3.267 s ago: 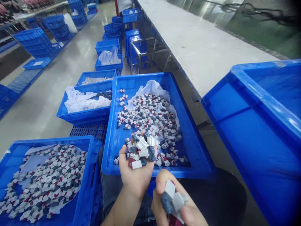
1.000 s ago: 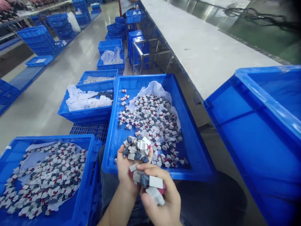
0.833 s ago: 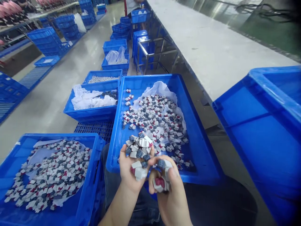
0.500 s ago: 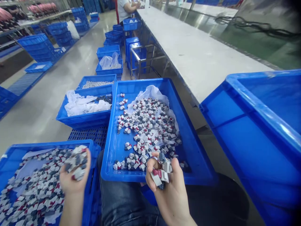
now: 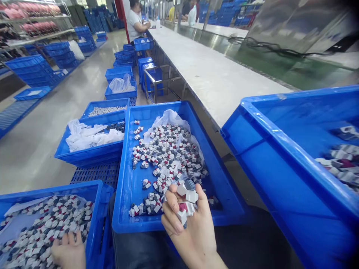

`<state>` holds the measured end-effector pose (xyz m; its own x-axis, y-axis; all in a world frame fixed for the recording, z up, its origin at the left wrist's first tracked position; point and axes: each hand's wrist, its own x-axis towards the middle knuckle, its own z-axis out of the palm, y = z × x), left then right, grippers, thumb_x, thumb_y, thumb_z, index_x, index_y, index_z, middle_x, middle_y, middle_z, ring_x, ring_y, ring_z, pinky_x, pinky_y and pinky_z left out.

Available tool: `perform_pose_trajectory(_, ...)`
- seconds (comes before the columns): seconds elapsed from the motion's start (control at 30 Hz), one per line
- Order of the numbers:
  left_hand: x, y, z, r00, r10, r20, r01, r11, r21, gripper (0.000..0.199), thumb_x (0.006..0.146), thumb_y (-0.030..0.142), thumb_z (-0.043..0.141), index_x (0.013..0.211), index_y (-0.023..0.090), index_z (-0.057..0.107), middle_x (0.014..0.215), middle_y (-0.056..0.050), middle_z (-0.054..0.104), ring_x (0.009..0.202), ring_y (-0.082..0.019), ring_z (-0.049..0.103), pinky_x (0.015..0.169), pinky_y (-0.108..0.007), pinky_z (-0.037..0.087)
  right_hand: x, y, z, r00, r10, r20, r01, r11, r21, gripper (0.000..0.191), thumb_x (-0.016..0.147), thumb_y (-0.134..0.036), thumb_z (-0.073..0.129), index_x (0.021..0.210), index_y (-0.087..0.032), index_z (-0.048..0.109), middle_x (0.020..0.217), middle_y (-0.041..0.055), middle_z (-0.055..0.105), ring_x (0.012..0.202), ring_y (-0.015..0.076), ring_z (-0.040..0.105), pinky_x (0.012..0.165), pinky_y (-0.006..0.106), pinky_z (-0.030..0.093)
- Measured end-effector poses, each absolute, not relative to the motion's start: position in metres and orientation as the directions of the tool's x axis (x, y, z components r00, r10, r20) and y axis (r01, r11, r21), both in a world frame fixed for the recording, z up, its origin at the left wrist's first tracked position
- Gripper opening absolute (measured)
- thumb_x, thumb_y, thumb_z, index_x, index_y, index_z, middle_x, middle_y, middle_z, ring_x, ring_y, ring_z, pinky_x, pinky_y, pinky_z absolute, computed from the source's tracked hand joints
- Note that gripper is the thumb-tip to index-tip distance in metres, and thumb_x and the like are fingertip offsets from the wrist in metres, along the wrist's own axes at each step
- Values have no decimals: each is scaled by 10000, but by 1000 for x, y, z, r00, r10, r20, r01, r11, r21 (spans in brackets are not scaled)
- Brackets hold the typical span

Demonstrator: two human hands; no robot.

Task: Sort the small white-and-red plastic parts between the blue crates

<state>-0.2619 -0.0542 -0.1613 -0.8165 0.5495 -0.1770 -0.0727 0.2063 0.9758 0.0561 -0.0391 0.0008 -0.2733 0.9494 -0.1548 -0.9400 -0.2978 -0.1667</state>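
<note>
My right hand point(image 5: 190, 224) is raised palm up over the near edge of the middle blue crate point(image 5: 123, 179), its fingers curled round several small white, dark grey and red plastic parts point(image 5: 186, 203). Many parts of the same kind point(image 5: 168, 149) lie on a white plastic sheet in that crate. At the lower left, my left hand point(image 5: 68, 249) rests on a heap of such parts point(image 5: 53, 220) inside another blue crate point(image 5: 97, 201). Its fingers are a little apart on the heap, and I see nothing held in them.
To the right, a large tilted blue crate point(image 5: 258, 149) has more parts point(image 5: 342, 160) in it. A long white table point(image 5: 196, 71) runs away behind. Blue crates with white bags point(image 5: 89, 134) line the left side. A person in a light top point(image 5: 134, 22) is at the table's far end.
My left hand has gone down into the left crate, and the handful it held no longer shows in it. My right hand still holds its parts. The view has tilted up and turned right.
</note>
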Motion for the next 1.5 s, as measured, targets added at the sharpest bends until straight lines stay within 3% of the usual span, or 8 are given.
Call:
perform_pose_trajectory(0.13,-224,-19,-143,-823,475,-312,-301,101,948,601,663,423,364,1211,199,259,1394,-148,248,1260,-237,319,1016,-428,317,56,-37,-1,-272,936,-225,-929,-316,-191,487,857,-549,273,802,-149,545,572,-23,457,374,48,345,389,190,218)
perform_pose_trajectory(0.3,-152,2,-96,-740,644,-194,-279,-32,960,289,704,338,481,965,219,513,1029,-44,576,997,-190,563,877,-383,458,53,-37,-5,-231,906,-354,-921,-322,-222,410,845,-532,367,855,-161,539,593,-29,481,381,42,339,386,174,242)
perform_pose_trajectory(0.47,-84,-24,-61,-237,971,0,-117,-28,993,249,799,351,472,1001,221,541,1032,-57,590,989,-203,554,766,-332,507,52,-40,-2,-135,862,-488,-886,-326,-330,321,809,-476,503,953,-193,556,739,-8,576,495,62,479,431,157,362)
perform_pose_trajectory(0.57,-67,-37,-50,151,968,201,166,-225,960,377,780,290,534,1151,301,471,1249,-43,479,1161,-215,437,916,-370,442,53,-39,0,-98,829,-550,-888,-322,-327,291,805,-438,531,940,-186,588,818,13,614,647,106,570,527,188,455)
perform_pose_trajectory(0.67,-63,-37,-42,349,907,237,405,-374,834,451,752,281,582,1176,361,450,1352,-4,367,1239,-206,345,1011,-381,352,55,-36,0,-82,815,-573,-917,-287,-277,286,825,-420,507,923,-171,608,822,16,629,717,123,592,598,210,488)
perform_pose_trajectory(0.87,-67,-29,-36,380,921,84,511,-285,811,420,735,390,587,1142,392,483,1380,23,295,1230,-200,353,1005,-365,357,60,-35,-2,-133,779,-613,-927,-317,-201,306,829,-437,494,858,-161,622,848,34,648,824,157,606,720,264,501)
perform_pose_trajectory(1.17,-57,-29,-39,194,967,162,488,-239,840,266,871,309,344,1001,237,565,1179,-43,500,1133,-175,443,984,-348,346,55,-35,-7,-241,827,-508,-899,-387,-204,384,864,-450,418,1025,-154,602,958,47,642,899,157,592,777,257,476)
perform_pose_trajectory(1.5,-54,-31,-43,-20,982,188,345,-170,923,233,824,326,441,986,239,586,1222,-50,498,1156,-206,432,1000,-372,335,42,-37,-8,-220,815,-536,-873,-410,-265,357,802,-441,530,1013,-165,610,947,45,647,854,155,604,747,257,482)
